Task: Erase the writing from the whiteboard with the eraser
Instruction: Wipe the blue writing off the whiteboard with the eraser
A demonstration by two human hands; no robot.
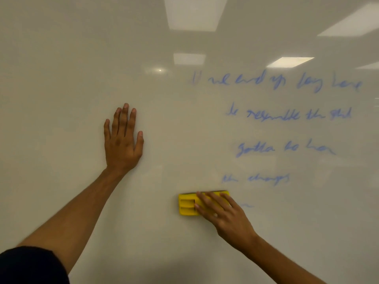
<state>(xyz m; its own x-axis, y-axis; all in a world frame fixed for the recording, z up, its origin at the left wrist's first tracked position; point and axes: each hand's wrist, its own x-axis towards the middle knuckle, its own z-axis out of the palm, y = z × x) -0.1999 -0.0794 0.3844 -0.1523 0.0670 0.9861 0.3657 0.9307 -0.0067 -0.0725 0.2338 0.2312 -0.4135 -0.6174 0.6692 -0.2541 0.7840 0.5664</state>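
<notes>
A glossy whiteboard point(71, 78) fills the whole view. Several lines of blue handwriting point(283, 115) sit on its right half, with a short blue stroke point(247, 206) lowest of all. My right hand point(227, 216) presses a yellow eraser point(187, 204) flat against the board, just below the lowest full line and left of the short stroke. The fingers cover the eraser's right part. My left hand point(122, 140) lies flat on the bare board to the left, fingers together and pointing up, holding nothing.
Ceiling light panels reflect in the board at the top middle point(194, 13) and the upper right point(291, 62). The left half of the board carries no writing. A dark sleeve point(30, 265) shows at the bottom left corner.
</notes>
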